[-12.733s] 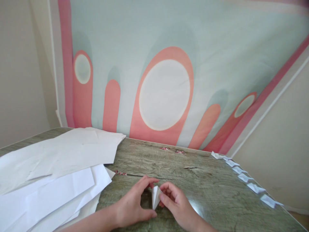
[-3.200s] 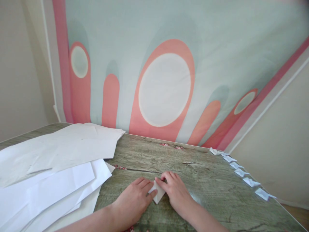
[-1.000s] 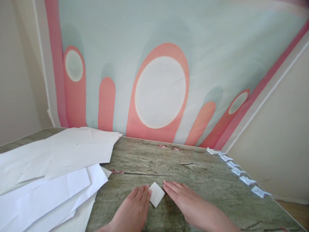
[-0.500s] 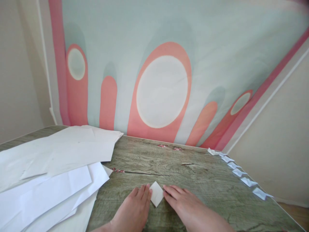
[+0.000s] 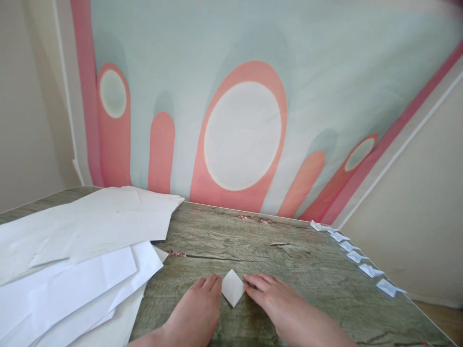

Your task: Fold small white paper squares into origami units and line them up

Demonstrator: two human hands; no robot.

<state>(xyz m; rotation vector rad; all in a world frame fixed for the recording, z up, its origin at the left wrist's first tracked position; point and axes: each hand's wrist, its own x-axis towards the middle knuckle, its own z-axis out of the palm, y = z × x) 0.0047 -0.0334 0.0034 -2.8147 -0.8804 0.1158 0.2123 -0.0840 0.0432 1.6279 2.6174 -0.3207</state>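
A small white folded paper (image 5: 232,288) lies on the wood-grain table, shaped like a diamond with one corner toward me. At its left corner, my left hand (image 5: 197,306) has its fingers closed together, the thumb hidden beneath. My right hand (image 5: 280,301) holds the opposite corner with its fingertips. Both hands rest low over the table.
Stacked white sheets (image 5: 119,212) and loose paper strips (image 5: 83,279) cover the table's left side. Several small folded white papers (image 5: 371,271) line the right edge. Behind the wood-grain table (image 5: 224,231) hangs a patterned backdrop (image 5: 242,135).
The folded paper has shifted very slightly left. My left hand has moved a little left and down, baring more of the paper's left corner. The view has drifted slightly.
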